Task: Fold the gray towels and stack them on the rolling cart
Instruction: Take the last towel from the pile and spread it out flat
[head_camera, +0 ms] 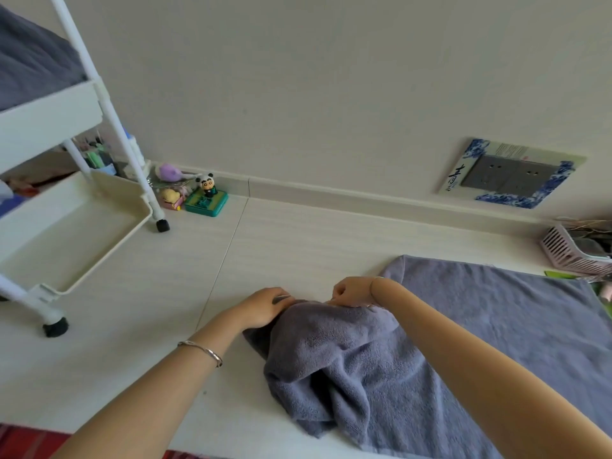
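A gray towel [480,326] lies on the pale floor at the right, its near part bunched up in folds. My left hand [265,306] grips one corner of the raised edge, and my right hand [352,290] pinches the same edge a short way to the right. Both hands hold the cloth a little above the floor. The white rolling cart [66,233] stands at the left. Its top shelf holds a gray towel [29,61], and its lower tray is bare.
Small toys, among them a panda figure on a green base [207,195], sit by the skirting behind the cart. A pink basket [569,251] stands at the far right. A wall socket with a blue patterned frame [511,173] is above it.
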The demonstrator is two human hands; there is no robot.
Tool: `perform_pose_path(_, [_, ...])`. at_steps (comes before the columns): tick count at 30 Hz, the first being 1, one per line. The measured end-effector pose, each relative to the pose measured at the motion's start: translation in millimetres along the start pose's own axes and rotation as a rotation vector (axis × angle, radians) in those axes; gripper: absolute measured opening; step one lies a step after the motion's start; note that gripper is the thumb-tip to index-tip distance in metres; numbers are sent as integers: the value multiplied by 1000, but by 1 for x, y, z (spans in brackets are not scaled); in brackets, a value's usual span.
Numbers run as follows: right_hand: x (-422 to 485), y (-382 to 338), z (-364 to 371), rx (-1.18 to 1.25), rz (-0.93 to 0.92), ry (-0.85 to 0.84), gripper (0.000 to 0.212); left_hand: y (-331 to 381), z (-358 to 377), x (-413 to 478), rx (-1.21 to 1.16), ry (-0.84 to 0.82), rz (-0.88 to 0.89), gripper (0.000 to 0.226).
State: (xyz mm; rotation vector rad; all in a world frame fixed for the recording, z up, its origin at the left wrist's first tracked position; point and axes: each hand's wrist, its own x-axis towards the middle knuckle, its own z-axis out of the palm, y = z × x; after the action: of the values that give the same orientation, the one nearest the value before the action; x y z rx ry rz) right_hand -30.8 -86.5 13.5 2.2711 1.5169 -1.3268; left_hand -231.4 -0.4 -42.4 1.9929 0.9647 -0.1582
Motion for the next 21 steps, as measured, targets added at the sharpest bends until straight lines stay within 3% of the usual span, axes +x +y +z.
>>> perform_pose_path(4, [-14, 4, 3, 527, -206, 148, 33, 2, 0, -7, -31, 28, -30, 38])
perform_pose_path(10, [-57, -4, -27, 603, -463, 358, 20, 5, -14, -32, -261, 17, -148, 60])
perform_pose_path(12, [-75, -13, -41, 613, -538, 358, 29, 12, -27, -46, -274, 19, -167, 53])
perform_pose_path(14, [-94, -27, -56, 641, -596, 340, 32, 24, -48, -67, -400, 25, -123, 35])
perform_pose_path(16, [-109, -38, -73, 755, -651, 297, 20, 34, -76, -87, -554, 30, 0, 25])
perform_pose_path(18, [-115, -46, -86, 889, -685, 299, 5, 37, -102, -104, -705, 64, 132, 33])
perform_pose_path(19, [-114, -53, -90, 914, -697, 335, 8, 34, -115, -111, -768, 90, 172, 38])
perform_pose_path(21, [-102, -61, -94, 817, -669, 516, 10, 25, -130, -121, -852, 163, 216, 43])
